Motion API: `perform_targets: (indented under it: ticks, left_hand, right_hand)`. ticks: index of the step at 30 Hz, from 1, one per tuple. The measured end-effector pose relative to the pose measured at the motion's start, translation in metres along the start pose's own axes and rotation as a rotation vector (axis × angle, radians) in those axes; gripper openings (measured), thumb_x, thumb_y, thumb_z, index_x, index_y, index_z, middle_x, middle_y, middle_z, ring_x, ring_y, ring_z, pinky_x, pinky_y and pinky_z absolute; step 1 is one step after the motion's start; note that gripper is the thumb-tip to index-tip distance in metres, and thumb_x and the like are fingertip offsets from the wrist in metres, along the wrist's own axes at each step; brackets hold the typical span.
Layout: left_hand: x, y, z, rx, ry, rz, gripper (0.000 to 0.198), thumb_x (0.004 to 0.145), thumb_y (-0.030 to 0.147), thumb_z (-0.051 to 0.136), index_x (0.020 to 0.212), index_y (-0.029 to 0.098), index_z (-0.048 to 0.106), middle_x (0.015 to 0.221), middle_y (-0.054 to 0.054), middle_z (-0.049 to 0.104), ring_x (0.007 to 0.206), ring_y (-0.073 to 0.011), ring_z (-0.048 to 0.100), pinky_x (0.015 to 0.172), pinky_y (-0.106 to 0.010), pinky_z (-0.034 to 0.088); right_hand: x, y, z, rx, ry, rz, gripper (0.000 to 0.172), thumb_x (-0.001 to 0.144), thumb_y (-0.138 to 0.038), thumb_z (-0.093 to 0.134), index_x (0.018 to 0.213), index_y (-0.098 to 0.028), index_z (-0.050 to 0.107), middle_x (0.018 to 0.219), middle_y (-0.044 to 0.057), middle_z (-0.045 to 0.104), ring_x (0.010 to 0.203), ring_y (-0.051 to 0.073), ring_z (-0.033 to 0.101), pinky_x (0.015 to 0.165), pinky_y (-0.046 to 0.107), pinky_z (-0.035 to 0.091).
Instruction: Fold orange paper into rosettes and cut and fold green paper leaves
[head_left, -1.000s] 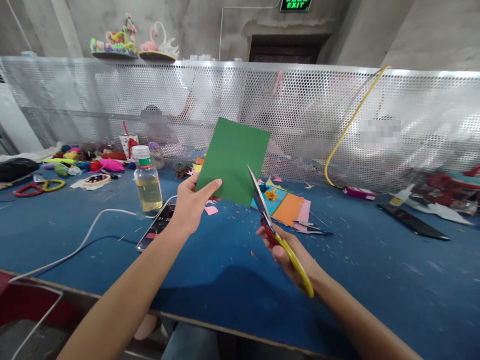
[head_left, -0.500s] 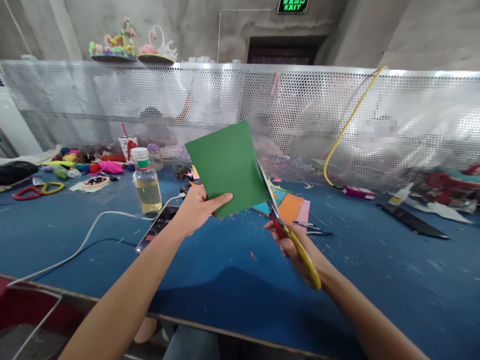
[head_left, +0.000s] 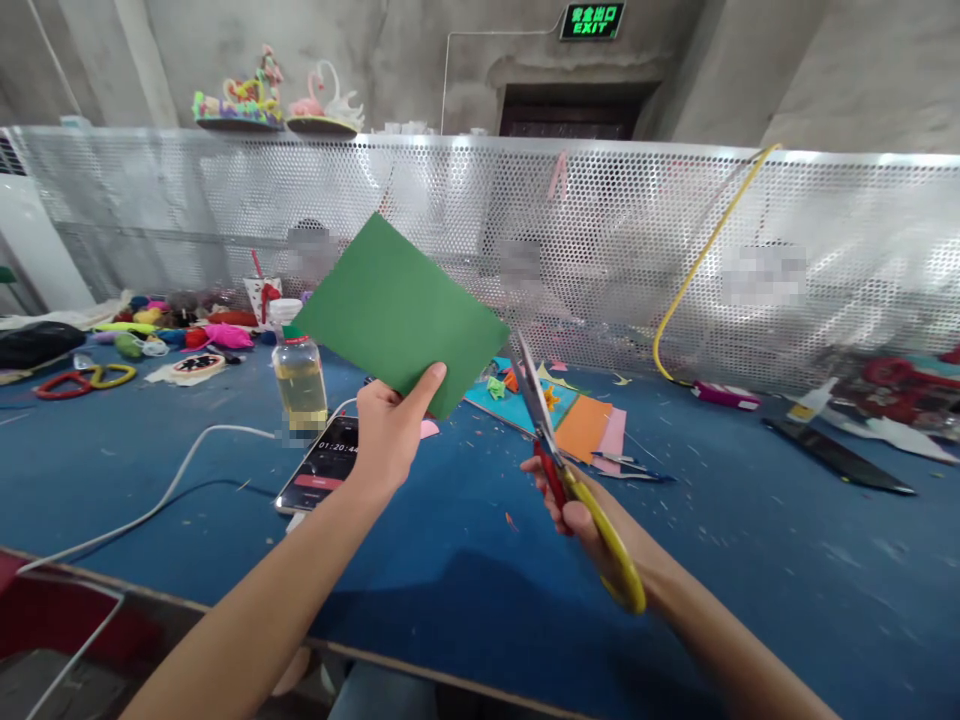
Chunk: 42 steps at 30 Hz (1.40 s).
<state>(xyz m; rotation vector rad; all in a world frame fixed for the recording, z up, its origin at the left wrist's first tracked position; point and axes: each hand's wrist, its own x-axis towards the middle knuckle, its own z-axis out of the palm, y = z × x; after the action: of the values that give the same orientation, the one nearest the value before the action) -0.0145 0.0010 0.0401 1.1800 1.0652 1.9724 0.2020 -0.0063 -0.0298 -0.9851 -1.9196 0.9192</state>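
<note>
- The green paper [head_left: 397,310] is up in the air, in the middle of the frame and a bit to the left. It is tipped, with one corner pointing to the top.
- The left hand [head_left: 390,435] grips the paper near its bottom edge. The thumb is flat on the front, and the other fingers are tucked at the back, mostly hidden.
- The right hand [head_left: 579,518] has its fingers wrapped around the handles of the scissors [head_left: 573,483], just right of the middle. The blades point up at the paper's right corner. The tip is right beside that corner, but I can't tell if they touch.
- The paper looks very light and a little stiff, since it stays flat when held at one edge. It could bend or crease if squeezed hard. It doesn't look very slippery.
- A soft pinch near an edge, thumb in front and fingers behind, seems the best hold.
- The scissors look heavier and hard. The handles are the safe place to hold.
- Behind the scissors, blue paper [head_left: 491,400], orange paper [head_left: 583,428] and pink paper [head_left: 613,435] lie on the bench [head_left: 450,570].
- A phone [head_left: 319,470] lies by the left wrist.
</note>
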Motion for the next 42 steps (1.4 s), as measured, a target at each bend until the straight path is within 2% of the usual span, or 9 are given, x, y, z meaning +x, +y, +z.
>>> perform_targets:
  ticks: [3, 7, 12, 15, 20, 26, 31, 36, 42]
  left_hand:
    - [-0.009, -0.003, 0.004, 0.054, 0.014, 0.056, 0.027, 0.067, 0.041, 0.07, 0.066, 0.014, 0.067, 0.053, 0.0, 0.059, 0.049, -0.0111, 0.055, 0.045, -0.022, 0.046]
    - [-0.023, -0.004, 0.009, 0.159, -0.038, 0.091, 0.029, 0.069, 0.038, 0.068, 0.055, 0.014, 0.061, 0.048, 0.002, 0.055, 0.044, -0.0088, 0.049, 0.041, -0.02, 0.041]
    - [-0.032, -0.002, 0.014, 0.124, -0.045, 0.102, 0.022, 0.067, 0.034, 0.071, 0.067, 0.012, 0.067, 0.066, -0.005, 0.068, 0.06, -0.0151, 0.062, 0.054, -0.024, 0.051]
    - [-0.033, -0.001, 0.014, 0.104, -0.039, 0.109, 0.021, 0.066, 0.033, 0.072, 0.071, 0.013, 0.069, 0.073, -0.006, 0.071, 0.068, -0.017, 0.065, 0.061, -0.025, 0.054]
    - [-0.036, 0.001, 0.015, 0.1, -0.023, 0.11, 0.02, 0.068, 0.031, 0.072, 0.077, 0.013, 0.07, 0.077, -0.006, 0.073, 0.073, -0.0173, 0.067, 0.065, -0.024, 0.055]
    - [-0.041, 0.006, 0.015, 0.115, -0.018, 0.139, 0.016, 0.069, 0.028, 0.071, 0.078, 0.015, 0.069, 0.081, -0.004, 0.073, 0.073, -0.0144, 0.068, 0.066, -0.021, 0.055]
    - [-0.04, 0.009, 0.014, 0.173, -0.025, 0.181, 0.016, 0.07, 0.028, 0.07, 0.08, 0.015, 0.069, 0.083, -0.004, 0.073, 0.075, -0.0153, 0.068, 0.07, -0.024, 0.055]
    - [-0.04, 0.012, 0.014, 0.218, -0.025, 0.237, 0.013, 0.068, 0.025, 0.07, 0.077, 0.016, 0.068, 0.081, -0.004, 0.073, 0.076, -0.0179, 0.067, 0.073, -0.028, 0.055]
    - [-0.044, 0.022, 0.015, 0.217, -0.057, 0.235, 0.009, 0.066, 0.021, 0.071, 0.074, 0.017, 0.068, 0.081, -0.003, 0.073, 0.075, -0.0163, 0.068, 0.071, -0.025, 0.055]
  right_hand:
    - [-0.003, -0.006, 0.012, 0.153, -0.061, 0.05, 0.082, 0.056, -0.085, 0.043, 0.106, -0.021, 0.052, 0.086, 0.002, 0.043, 0.058, 0.011, 0.044, 0.056, 0.03, 0.047]
    - [-0.005, -0.007, 0.019, 0.254, -0.086, 0.06, 0.081, 0.053, -0.084, 0.048, 0.105, -0.022, 0.051, 0.087, 0.0, 0.04, 0.058, 0.01, 0.041, 0.06, 0.029, 0.046]
    - [-0.004, -0.01, 0.021, 0.341, -0.063, 0.082, 0.082, 0.048, -0.085, 0.051, 0.1, -0.021, 0.052, 0.08, -0.002, 0.038, 0.056, 0.009, 0.035, 0.063, 0.031, 0.046]
    - [-0.003, -0.017, 0.021, 0.351, -0.044, 0.079, 0.08, 0.047, -0.085, 0.051, 0.093, -0.021, 0.053, 0.075, -0.003, 0.038, 0.055, 0.009, 0.033, 0.066, 0.033, 0.046]
    - [-0.005, -0.025, 0.024, 0.332, -0.033, 0.072, 0.079, 0.046, -0.088, 0.047, 0.086, -0.02, 0.052, 0.064, -0.005, 0.038, 0.051, 0.01, 0.032, 0.05, 0.027, 0.036]
    - [-0.009, -0.025, 0.026, 0.269, -0.046, 0.023, 0.077, 0.053, -0.089, 0.037, 0.084, -0.02, 0.048, 0.06, -0.005, 0.039, 0.048, 0.01, 0.033, 0.045, 0.026, 0.032]
    - [-0.009, -0.02, 0.025, 0.245, -0.056, 0.009, 0.077, 0.054, -0.089, 0.036, 0.086, -0.02, 0.049, 0.063, -0.004, 0.039, 0.048, 0.01, 0.034, 0.045, 0.026, 0.031]
    - [-0.008, -0.016, 0.024, 0.237, -0.063, -0.029, 0.079, 0.054, -0.088, 0.038, 0.096, -0.022, 0.051, 0.068, -0.004, 0.037, 0.051, 0.01, 0.032, 0.056, 0.029, 0.04]
    - [-0.009, -0.022, 0.016, 0.2, -0.023, -0.063, 0.081, 0.053, -0.087, 0.04, 0.103, -0.024, 0.052, 0.077, -0.001, 0.041, 0.059, 0.012, 0.037, 0.055, 0.027, 0.04]
